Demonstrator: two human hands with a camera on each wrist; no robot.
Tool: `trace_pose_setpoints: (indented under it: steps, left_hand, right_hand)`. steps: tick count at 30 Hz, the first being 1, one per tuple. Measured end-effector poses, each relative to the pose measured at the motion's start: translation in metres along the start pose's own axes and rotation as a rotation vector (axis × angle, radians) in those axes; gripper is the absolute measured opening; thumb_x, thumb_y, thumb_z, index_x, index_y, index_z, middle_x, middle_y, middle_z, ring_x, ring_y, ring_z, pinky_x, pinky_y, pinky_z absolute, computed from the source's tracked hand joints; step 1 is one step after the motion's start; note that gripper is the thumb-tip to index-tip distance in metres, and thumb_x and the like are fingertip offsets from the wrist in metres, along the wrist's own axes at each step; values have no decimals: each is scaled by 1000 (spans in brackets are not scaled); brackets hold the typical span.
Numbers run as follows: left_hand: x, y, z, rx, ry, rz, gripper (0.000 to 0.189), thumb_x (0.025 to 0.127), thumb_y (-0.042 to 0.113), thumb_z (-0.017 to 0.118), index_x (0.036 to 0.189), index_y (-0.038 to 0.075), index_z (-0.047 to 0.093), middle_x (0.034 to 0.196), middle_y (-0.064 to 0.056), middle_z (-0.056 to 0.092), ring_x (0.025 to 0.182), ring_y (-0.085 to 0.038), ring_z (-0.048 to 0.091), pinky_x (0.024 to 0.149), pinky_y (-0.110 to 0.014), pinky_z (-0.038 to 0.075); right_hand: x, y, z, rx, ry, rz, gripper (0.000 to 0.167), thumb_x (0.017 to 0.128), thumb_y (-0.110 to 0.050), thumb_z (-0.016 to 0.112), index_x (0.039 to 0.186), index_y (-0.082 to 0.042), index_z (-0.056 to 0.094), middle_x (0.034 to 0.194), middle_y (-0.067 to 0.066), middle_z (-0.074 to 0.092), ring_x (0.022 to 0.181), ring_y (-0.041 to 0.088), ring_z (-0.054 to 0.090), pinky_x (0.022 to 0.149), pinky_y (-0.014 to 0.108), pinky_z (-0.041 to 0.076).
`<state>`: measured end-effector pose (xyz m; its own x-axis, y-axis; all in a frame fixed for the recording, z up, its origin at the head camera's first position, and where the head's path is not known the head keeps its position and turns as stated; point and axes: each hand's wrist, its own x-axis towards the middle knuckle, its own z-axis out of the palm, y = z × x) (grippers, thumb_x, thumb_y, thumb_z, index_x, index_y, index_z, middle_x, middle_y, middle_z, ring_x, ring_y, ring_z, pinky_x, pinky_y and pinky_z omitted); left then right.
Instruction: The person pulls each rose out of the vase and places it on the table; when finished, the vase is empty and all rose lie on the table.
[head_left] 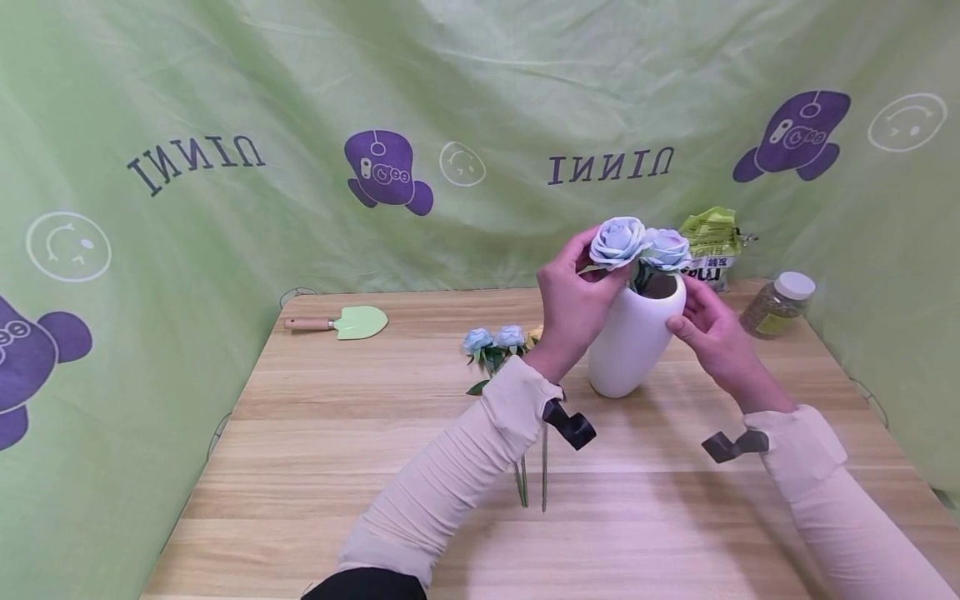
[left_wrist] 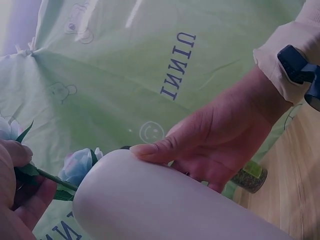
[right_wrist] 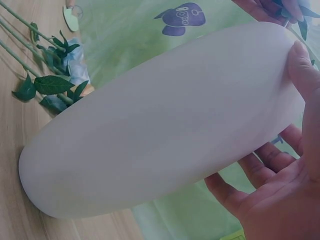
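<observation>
On the wooden table (head_left: 315, 467) there are several other things. A small green trowel (head_left: 352, 322) with a wooden handle lies at the far left, well apart from the hands. A few spare flowers (head_left: 495, 340) lie flat near the middle, just behind the left forearm, and their stems run toward the near edge. At the far right there are a green packet (head_left: 712, 242) and a jar (head_left: 776, 304) with a white lid. A green cloth (head_left: 225, 100) closes the table on three sides.

The white vase (head_left: 633, 337) stands upright on the table between the two hands. Its long axis is vertical and its mouth points up. One blue rose (head_left: 666, 248) already sits in the mouth. The left hand (head_left: 573, 304) pinches the stem of a second blue rose (head_left: 617, 242) just under the bloom, at the rim of the vase; the bloom faces up. The right hand (head_left: 708, 329) rests on the right side of the vase near the rim, with the thumb on the wall and the fingers loosely bent around it.
</observation>
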<state>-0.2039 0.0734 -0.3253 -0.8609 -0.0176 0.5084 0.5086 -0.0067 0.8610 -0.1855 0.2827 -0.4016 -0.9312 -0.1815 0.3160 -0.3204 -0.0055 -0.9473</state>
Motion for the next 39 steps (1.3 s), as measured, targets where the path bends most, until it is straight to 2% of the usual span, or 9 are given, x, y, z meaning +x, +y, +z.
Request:
trace_pose_setpoints:
  steps: [7, 15, 27, 39]
  left_hand:
    - [2, 0, -2, -71, 28, -25, 46, 82, 1, 80, 125, -4, 65, 118, -22, 71, 105, -27, 72, 83, -16, 61]
    - [3, 0, -1, -130, 52, -48, 46, 82, -1, 80, 125, -4, 64, 119, -24, 71, 105, -24, 72, 84, -19, 61]
    - [7, -1, 0, -96, 56, -44, 46, 83, 3, 80, 126, -1, 64, 121, -20, 71, 105, -18, 71, 84, -18, 61]
    - [11, 2, 3, -87, 43, -17, 45, 83, 3, 80, 126, -1, 65, 121, -19, 72, 105, -18, 72, 84, -17, 61]
  right_hand:
    - [0, 0, 0, -2, 3, 5, 60, 100, -3, 57, 154, -2, 30, 134, -17, 53, 122, -7, 54, 99, 5, 48]
    - [-1, 0, -1, -27, 6, 19, 62, 100, -4, 57, 155, -1, 28, 133, -17, 53, 122, -8, 54, 98, 5, 48]
    - [0, 2, -1, 11, 0, -28, 58, 99, -2, 57, 152, -1, 33, 133, -17, 56, 122, -6, 55, 99, 6, 48]
    - [0, 1, -1, -3, 2, -10, 61, 99, -1, 58, 153, 2, 30, 132, -17, 56, 122, -6, 54, 99, 6, 49]
